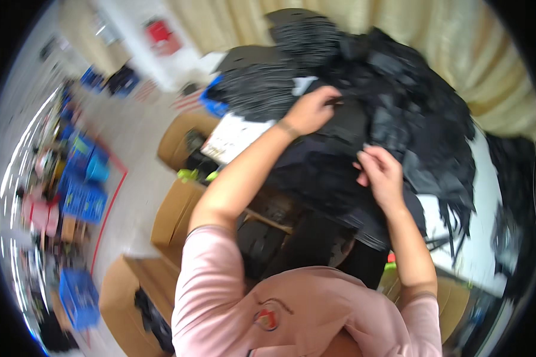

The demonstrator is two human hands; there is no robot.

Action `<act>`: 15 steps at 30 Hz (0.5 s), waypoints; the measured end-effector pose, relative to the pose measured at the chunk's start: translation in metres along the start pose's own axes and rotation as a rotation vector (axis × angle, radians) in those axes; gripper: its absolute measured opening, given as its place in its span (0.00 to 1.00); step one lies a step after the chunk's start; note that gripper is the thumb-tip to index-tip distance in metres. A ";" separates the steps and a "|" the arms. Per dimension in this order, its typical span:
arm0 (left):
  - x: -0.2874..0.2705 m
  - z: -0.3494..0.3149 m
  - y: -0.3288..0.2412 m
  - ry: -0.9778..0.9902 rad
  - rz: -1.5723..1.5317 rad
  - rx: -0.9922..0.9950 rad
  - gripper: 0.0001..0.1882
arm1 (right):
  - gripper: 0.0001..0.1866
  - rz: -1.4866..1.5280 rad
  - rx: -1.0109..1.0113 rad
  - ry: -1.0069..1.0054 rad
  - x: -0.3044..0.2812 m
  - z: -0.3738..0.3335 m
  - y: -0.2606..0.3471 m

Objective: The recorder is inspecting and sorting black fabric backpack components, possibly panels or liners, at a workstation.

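Note:
My left hand point(317, 110) is closed at the far side of a dark flat panel point(346, 122), with something small and dark at its fingertips that blur keeps me from naming. Lower and to the right, my right hand point(380, 169) has its fingers curled in a pinch by the panel's near right edge. A small pale spot shows at those fingertips; what it is, I cannot make out. Black fabric point(321, 172) spreads under and in front of both hands, hanging toward my lap.
Stacks of black pieces point(253, 89) stand at the back left of the white table point(482, 196). A large heap of black material point(423, 113) covers its right side, below a cream curtain point(446, 47). Open cardboard boxes point(175, 208) stand on the left; blue crates point(80, 297) lie farther off.

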State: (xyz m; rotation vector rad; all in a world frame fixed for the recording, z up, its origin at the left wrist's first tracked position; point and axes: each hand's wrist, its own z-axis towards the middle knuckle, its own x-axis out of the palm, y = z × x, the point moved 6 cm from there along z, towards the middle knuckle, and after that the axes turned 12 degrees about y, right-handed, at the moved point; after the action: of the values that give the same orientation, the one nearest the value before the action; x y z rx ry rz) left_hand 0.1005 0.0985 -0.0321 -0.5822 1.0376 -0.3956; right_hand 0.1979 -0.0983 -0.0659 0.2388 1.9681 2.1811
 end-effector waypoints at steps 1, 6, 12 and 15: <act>0.003 -0.008 -0.021 -0.060 -0.433 -0.035 0.20 | 0.10 0.006 -0.054 -0.022 0.001 0.002 0.010; 0.048 -0.043 -0.064 -0.131 -0.956 -0.072 0.19 | 0.05 -0.013 -0.137 -0.067 0.003 0.005 0.030; 0.056 -0.050 -0.107 -0.046 -0.249 0.052 0.25 | 0.05 0.196 -0.055 0.005 -0.001 -0.010 0.023; 0.050 -0.047 -0.125 -0.051 0.116 0.250 0.34 | 0.08 0.198 -0.135 0.068 -0.002 -0.017 0.034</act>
State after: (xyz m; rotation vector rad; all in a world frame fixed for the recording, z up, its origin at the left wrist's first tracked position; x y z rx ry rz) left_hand 0.0768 -0.0400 -0.0063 -0.3054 0.9508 -0.3987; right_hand 0.1942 -0.1184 -0.0341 0.3568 1.8935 2.4647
